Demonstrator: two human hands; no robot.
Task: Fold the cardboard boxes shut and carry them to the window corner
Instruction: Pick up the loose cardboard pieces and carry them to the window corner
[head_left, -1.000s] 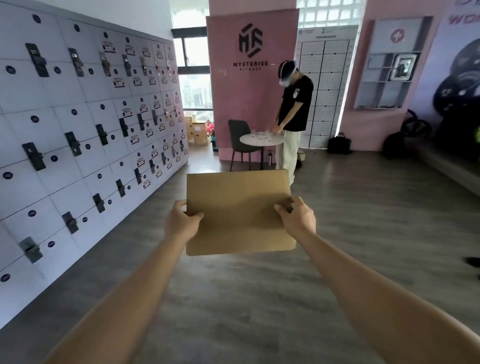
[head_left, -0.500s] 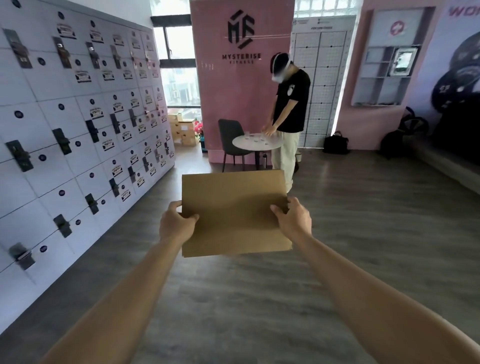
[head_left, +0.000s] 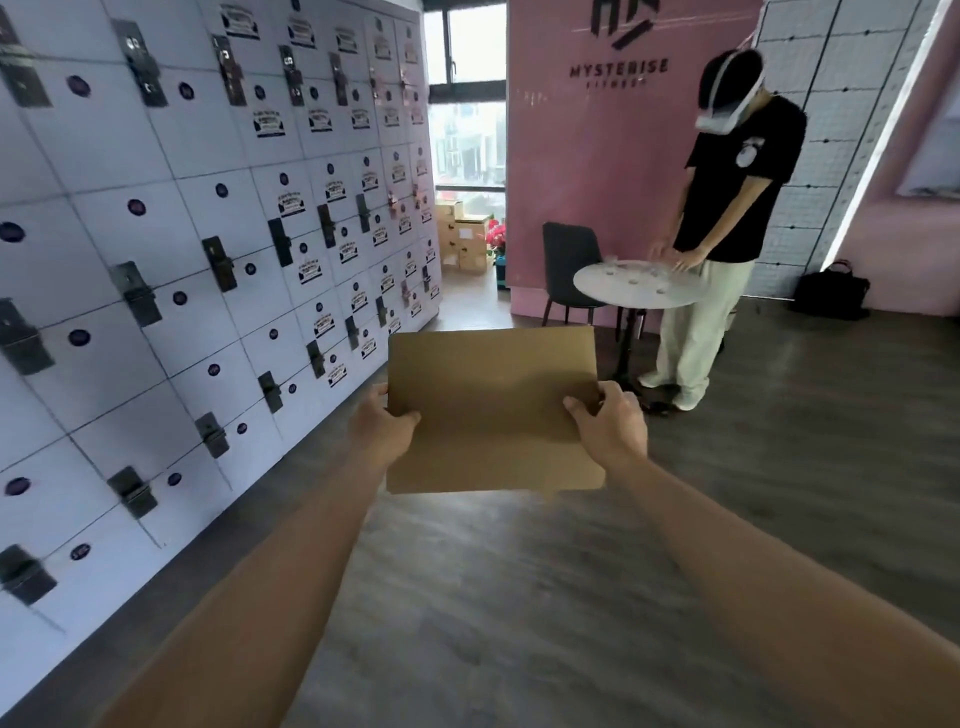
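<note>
A plain brown cardboard box (head_left: 493, 405) with its top closed flat hangs in front of me at arm's length. My left hand (head_left: 382, 428) grips its left edge, thumb on top. My right hand (head_left: 610, 421) grips the right edge the same way. The fingers under the box are hidden. Far ahead, several stacked cardboard boxes (head_left: 462, 236) stand in the corner below the window (head_left: 467, 93).
A wall of white lockers (head_left: 208, 260) runs along the left. A pink wall (head_left: 597, 156) stands ahead on the right. A person in a black shirt (head_left: 727, 208) stands at a round white table (head_left: 639, 286) beside a dark chair (head_left: 569, 265). A black bag (head_left: 831, 293) sits on the floor.
I have moved forward along the lockers with the box. The person, table and window corner are closer and larger in view. My grip is unchanged.
</note>
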